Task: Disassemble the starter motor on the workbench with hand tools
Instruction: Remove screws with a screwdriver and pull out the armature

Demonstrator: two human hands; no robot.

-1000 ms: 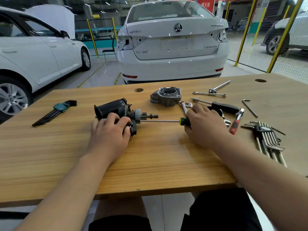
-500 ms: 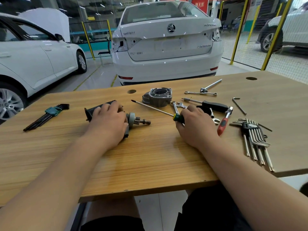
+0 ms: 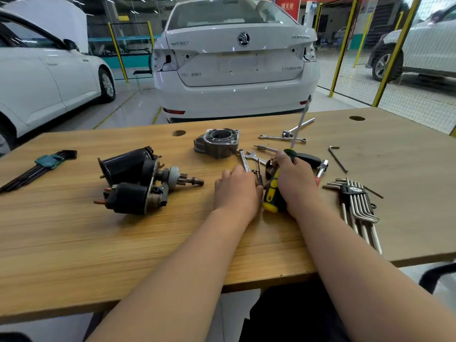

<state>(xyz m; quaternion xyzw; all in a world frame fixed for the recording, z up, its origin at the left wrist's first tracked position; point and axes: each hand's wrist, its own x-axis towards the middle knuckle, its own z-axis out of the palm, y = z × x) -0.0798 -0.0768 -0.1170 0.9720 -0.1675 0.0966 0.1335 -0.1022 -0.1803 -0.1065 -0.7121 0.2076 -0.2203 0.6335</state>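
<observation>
Motor (image 3: 138, 178) lies free, left of both hands.
Right hand (image 3: 296, 183) grips screwdriver (image 3: 271, 193), tip up and away. Left hand (image 3: 237, 191) at bolts (image 3: 259, 175), grasp unclear. Motor on surface (image 3: 123, 243), shaft pointing right toward the nearer left hand.

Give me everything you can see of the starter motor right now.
The starter motor lies on its side on the wooden workbench, left of the left hand and right hand; neither touches it. It has a black cylindrical body, a smaller black solenoid nearer the camera with copper-coloured terminals at its left end, and a bare metal shaft with a pinion gear and pale collar pointing right.
</observation>
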